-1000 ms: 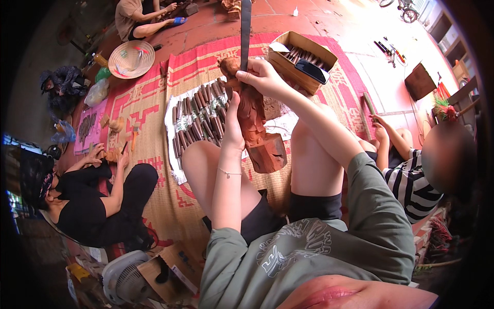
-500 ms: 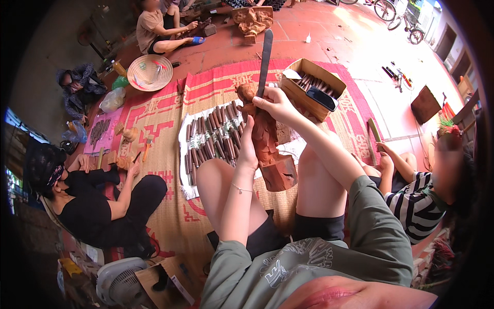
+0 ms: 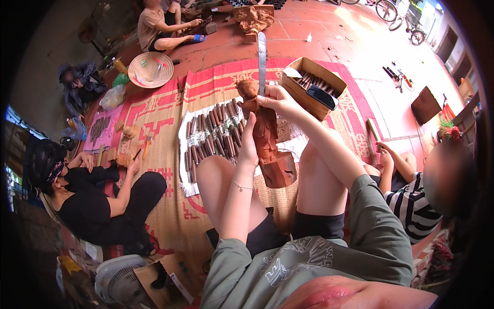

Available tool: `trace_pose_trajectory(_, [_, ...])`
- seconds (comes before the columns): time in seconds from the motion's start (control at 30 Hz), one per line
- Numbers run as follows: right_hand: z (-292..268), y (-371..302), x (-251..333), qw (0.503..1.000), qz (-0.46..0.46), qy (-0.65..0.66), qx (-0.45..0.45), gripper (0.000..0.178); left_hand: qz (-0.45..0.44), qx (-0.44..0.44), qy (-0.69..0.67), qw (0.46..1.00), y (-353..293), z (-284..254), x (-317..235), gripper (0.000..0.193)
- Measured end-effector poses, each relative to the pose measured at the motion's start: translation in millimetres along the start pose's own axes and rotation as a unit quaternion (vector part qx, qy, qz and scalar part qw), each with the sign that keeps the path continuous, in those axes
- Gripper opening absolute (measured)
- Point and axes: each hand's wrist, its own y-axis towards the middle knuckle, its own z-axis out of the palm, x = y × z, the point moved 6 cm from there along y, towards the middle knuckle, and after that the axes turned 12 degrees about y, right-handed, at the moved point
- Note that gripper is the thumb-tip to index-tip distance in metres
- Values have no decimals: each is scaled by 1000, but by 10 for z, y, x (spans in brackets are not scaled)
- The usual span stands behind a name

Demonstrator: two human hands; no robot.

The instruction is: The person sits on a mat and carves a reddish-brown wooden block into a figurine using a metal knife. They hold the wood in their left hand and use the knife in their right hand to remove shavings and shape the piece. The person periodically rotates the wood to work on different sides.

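While the left hand is clasping a carved reddish-wood figurine, the right hand is gripping a flat grey blade.

Across the middle of the frame spreads a mat; on it, left of centre, a cloth bears rows of tools. Just right of that, mid-frame, is a carving. Beyond it, upper right of centre, sits an open box. Upper left, a basket; lower left, a fan beside a carton.
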Motion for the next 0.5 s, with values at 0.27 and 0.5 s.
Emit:
trace_pose_trajectory(0.27, [-19, -15, 41, 999, -22, -36, -24, 26, 38, -50, 46, 997, 7, 49, -36, 55])
trace_pose_trajectory(0.5, [72, -50, 122, 999, -10, -24, -25, 26, 1, -8, 25, 1000, 12, -43, 33, 57])
